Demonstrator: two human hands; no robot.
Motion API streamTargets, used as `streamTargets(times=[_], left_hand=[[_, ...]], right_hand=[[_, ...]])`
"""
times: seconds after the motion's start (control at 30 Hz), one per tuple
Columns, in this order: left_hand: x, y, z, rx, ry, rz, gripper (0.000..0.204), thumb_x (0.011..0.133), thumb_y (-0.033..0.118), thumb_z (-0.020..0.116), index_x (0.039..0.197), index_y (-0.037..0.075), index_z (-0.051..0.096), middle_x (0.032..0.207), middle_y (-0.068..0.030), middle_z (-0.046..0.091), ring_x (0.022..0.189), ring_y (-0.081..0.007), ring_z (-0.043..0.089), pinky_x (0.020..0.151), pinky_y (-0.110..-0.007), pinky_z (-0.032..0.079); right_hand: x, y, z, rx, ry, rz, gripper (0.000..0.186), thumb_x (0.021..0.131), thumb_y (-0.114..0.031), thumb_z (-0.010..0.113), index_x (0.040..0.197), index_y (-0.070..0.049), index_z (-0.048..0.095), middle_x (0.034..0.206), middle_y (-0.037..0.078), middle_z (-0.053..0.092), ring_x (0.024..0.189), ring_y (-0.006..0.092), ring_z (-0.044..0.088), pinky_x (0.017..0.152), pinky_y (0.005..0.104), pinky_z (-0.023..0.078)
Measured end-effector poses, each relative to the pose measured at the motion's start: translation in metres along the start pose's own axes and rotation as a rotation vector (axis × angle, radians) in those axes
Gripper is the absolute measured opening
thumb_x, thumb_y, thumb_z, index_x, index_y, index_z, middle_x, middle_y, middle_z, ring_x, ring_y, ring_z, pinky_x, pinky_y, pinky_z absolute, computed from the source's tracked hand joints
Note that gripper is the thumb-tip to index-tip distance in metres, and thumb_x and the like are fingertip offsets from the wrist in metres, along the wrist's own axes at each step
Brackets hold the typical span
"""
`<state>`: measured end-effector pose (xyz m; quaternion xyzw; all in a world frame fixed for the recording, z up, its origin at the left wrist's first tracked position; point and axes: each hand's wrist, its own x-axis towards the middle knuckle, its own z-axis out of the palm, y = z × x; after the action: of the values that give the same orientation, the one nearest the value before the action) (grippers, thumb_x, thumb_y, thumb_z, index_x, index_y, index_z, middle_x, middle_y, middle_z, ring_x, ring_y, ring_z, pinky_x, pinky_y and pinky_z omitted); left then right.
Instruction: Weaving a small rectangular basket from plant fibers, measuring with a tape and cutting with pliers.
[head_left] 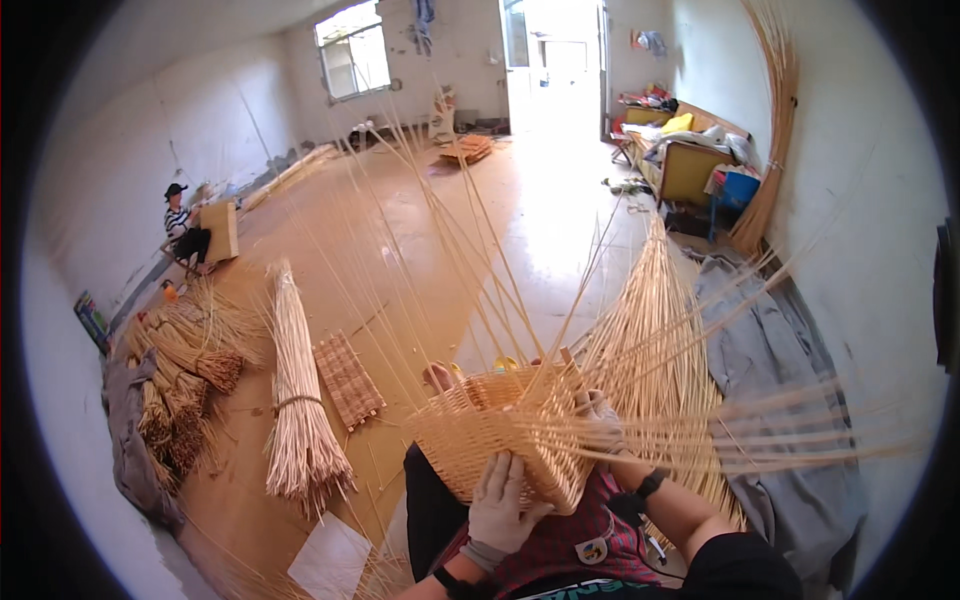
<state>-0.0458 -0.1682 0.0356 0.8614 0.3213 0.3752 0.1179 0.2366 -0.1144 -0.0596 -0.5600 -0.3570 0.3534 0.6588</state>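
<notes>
A half-woven tan basket (450,440) rests on my lap, long loose strands rising and fanning out from it. My left hand (500,500), in a pale glove, lies against the basket's near side, fingers extended upward and thumb apart. At the basket's right back corner, my gloved right hand (600,420) grips it with bent fingers, partly screened by blurred strands.
A tied straw bundle (298,400), a woven panel (348,382), piled reeds (185,400) and a large straw sheaf (655,350) surround me. Grey cloth (770,400) lies rightward. A seated person (185,225) holds a board. A cluttered sofa (685,170) stands near the doorway.
</notes>
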Motion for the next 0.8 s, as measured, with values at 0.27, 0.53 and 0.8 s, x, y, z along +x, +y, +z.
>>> streamTargets(times=[0.27,0.53,0.8], left_hand=[[0.027,0.008,0.04,-0.109,-0.061,-0.082,0.129,0.083,0.072,0.076,0.164,-0.011,0.02,0.169,-0.0363,0.024,0.158,-0.0558,0.02,0.13,-0.056,0.02],[0.073,-0.123,0.036,-0.326,0.244,-0.21,0.086,0.098,0.027,0.076,0.163,-0.007,0.031,0.157,-0.0244,0.051,0.142,-0.0319,0.052,0.121,-0.042,0.041],[0.006,-0.15,0.053,-0.602,0.263,-0.473,0.084,0.103,0.026,0.071,0.169,0.002,0.024,0.158,-0.0221,0.048,0.142,-0.0275,0.051,0.119,-0.037,0.041]], right_hand=[[0.009,-0.001,-0.003,-0.351,0.301,-0.004,0.063,0.108,-0.057,0.057,0.128,0.001,0.069,0.112,0.014,0.074,0.104,0.0231,0.068,0.094,0.0372,0.052],[0.015,-0.029,0.061,-0.233,0.178,-0.267,0.04,0.104,-0.025,0.068,0.13,0.005,0.065,0.116,0.019,0.075,0.109,0.028,0.07,0.099,0.0381,0.053],[0.009,-0.017,0.074,-0.372,0.054,-0.036,0.07,0.1,-0.053,0.068,0.144,0.0,0.055,0.121,0.018,0.07,0.113,0.0254,0.068,0.1,0.0385,0.054]])
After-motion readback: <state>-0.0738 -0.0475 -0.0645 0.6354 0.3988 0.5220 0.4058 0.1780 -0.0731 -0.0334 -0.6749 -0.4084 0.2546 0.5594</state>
